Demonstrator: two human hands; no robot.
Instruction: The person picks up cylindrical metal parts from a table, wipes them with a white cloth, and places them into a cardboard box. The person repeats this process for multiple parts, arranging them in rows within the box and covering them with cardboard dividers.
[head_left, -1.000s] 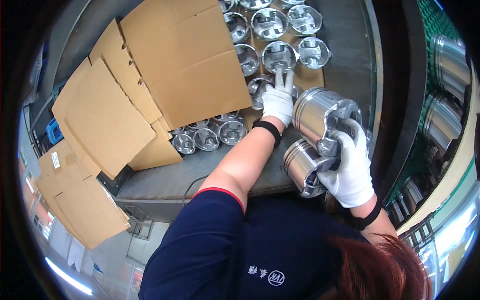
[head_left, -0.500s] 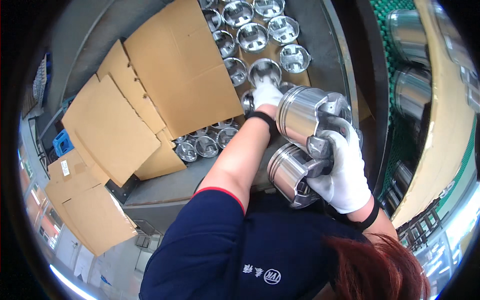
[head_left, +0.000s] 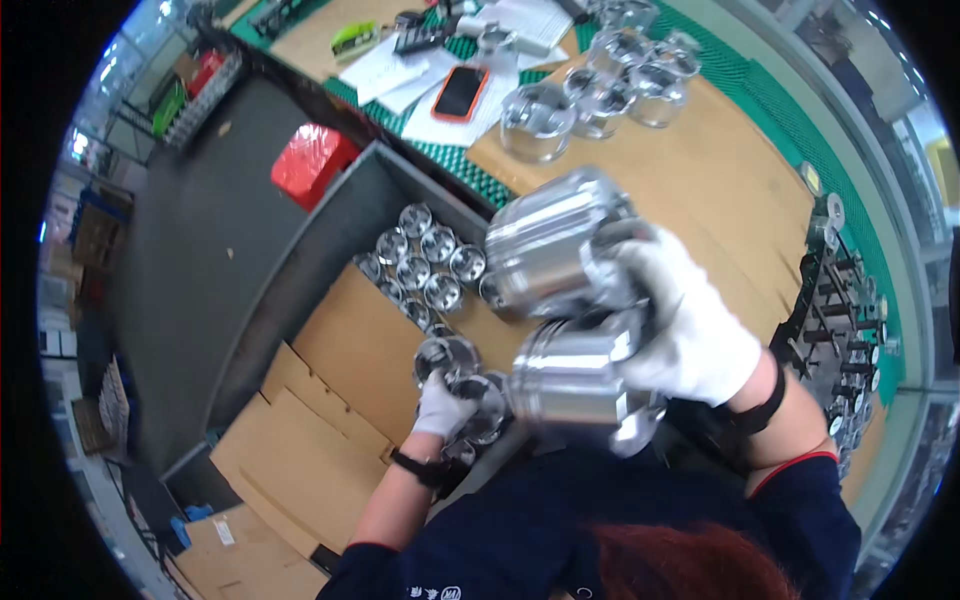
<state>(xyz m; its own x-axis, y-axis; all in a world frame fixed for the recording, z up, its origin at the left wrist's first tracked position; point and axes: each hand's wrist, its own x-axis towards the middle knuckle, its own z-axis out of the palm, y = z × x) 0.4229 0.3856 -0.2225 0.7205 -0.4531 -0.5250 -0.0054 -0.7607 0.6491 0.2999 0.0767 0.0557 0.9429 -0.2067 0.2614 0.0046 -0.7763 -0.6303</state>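
Two shiny metal pistons are gripped together in my white-gloved right hand [head_left: 690, 330]. The upper piston [head_left: 545, 245] and the lower piston [head_left: 570, 375] lie sideways, with their ringed ends pointing left and their open skirt ends in my fingers. Lower left, my gloved left hand [head_left: 443, 408] is closed at a piston [head_left: 447, 357] in the deep grey bin, and another piston [head_left: 483, 405] touches its fingers. Whether it grips one or both cannot be made out. Several more pistons [head_left: 440, 245] stand in rows farther inside the bin.
Cardboard sheets [head_left: 365, 340] lie over part of the grey bin [head_left: 290, 240]. Ahead, a cardboard-covered bench [head_left: 720, 190] holds several pistons [head_left: 540, 120], papers and a phone [head_left: 460, 93]. A red box [head_left: 312, 160] stands beyond the bin; a rack of pins [head_left: 850, 330] is at right.
My view has swung right, bringing the bench into sight. The two pistons in my right hand now hang over the bench edge. My left hand is still at the pistons in the bin.
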